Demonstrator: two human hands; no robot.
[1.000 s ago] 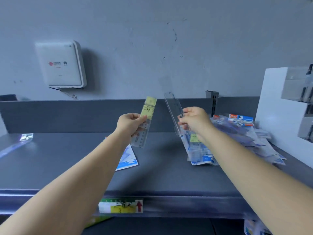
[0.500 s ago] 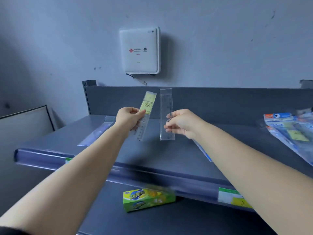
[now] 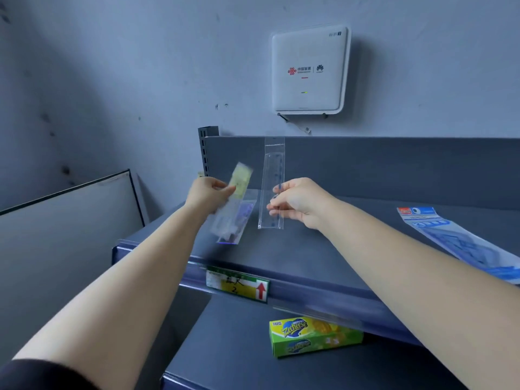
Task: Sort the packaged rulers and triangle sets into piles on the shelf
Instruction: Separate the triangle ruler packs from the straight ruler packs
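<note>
Left hand (image 3: 209, 197) pinches yellow-labelled ruler packet (image 3: 235, 204), blurred, tilted toward 1 o'clock. Right hand (image 3: 298, 202) pinches clear ruler packet (image 3: 272, 187) upright, just beside, above shelf (image 3: 323, 249).

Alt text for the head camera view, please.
A person holds one packaged ruler in each hand above a dark shelf: left hand a yellow-labelled ruler, right hand a clear ruler. A blue packet lies at right.
</note>
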